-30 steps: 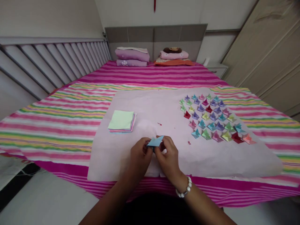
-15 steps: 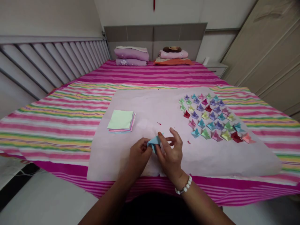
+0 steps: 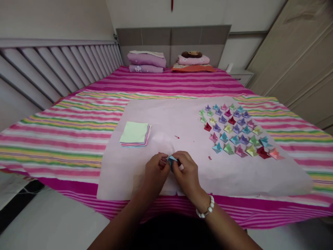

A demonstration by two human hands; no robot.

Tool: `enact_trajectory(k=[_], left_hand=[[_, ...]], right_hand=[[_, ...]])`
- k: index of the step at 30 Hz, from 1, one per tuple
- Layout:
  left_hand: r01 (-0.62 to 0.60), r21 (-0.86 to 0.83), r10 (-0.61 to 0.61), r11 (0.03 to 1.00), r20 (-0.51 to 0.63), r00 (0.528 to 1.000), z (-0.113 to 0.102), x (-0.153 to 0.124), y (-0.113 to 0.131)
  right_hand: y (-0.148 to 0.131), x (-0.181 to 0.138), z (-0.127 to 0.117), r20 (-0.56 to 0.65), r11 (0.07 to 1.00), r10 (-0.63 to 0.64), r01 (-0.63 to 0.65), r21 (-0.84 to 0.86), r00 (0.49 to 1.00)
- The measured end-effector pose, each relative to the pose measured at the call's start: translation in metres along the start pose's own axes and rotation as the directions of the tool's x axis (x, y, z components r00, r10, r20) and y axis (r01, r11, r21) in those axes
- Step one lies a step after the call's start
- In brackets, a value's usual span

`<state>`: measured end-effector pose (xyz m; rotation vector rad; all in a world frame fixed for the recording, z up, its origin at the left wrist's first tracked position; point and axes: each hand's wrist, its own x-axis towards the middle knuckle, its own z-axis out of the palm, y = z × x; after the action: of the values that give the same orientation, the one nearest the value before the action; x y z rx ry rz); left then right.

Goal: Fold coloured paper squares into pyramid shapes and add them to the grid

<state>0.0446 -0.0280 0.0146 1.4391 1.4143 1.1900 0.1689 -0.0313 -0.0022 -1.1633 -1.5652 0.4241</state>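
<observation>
A small folded piece of blue origami paper (image 3: 172, 159) is pinched between both hands, just above the white sheet (image 3: 166, 118). My left hand (image 3: 156, 173) grips its left side with thumb and fingers. On the right side, my right hand (image 3: 186, 173) is closed round it, thumb toward me, with a white bead bracelet at the wrist. Fingers cover most of the paper, so its exact shape is hidden. Left of the hands lies a stack of square coloured paper (image 3: 134, 133), pale green on top. To the right stand rows of small folded paper boats (image 3: 235, 139) in many colours.
Small red scraps (image 3: 210, 158) and a thin red bit (image 3: 177, 136) lie on the white sheet. Beneath it is a striped bedspread (image 3: 65, 139). Folded bedding (image 3: 146, 61) sits by the headboard (image 3: 156, 36); a slatted rail (image 3: 57, 69) runs along the left.
My right hand's raised, spread fingers have closed in on the blue paper. Less of the paper now shows between the hands. My left hand keeps its hold in nearly the same place.
</observation>
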Motion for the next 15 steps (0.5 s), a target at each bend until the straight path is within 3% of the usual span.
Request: enact_trajectory(k=[4, 7, 11, 15], left_hand=[[-0.058, 0.071, 0.062, 0.996, -0.056, 0.996, -0.001, 0.001, -0.003], [-0.021, 0.016, 0.021, 1.000, 0.001, 1.000, -0.004, 0.002, 0.000], [0.061, -0.190, -0.039, 0.980, 0.121, 0.992, -0.011, 0.006, 0.003], [0.131, -0.346, -0.060, 0.929, 0.210, 0.976, -0.016, 0.009, 0.002]], right_hand=[[-0.001, 0.002, 0.000, 0.011, 0.996, 0.055, -0.055, 0.073, 0.998], [0.001, 0.004, -0.001, 0.047, 0.955, 0.173, -0.180, 0.235, 0.984], [0.006, 0.009, -0.006, 0.183, 0.776, 0.395, -0.433, 0.459, 0.900], [0.009, 0.013, -0.012, 0.324, 0.602, 0.451, -0.551, 0.578, 0.832]])
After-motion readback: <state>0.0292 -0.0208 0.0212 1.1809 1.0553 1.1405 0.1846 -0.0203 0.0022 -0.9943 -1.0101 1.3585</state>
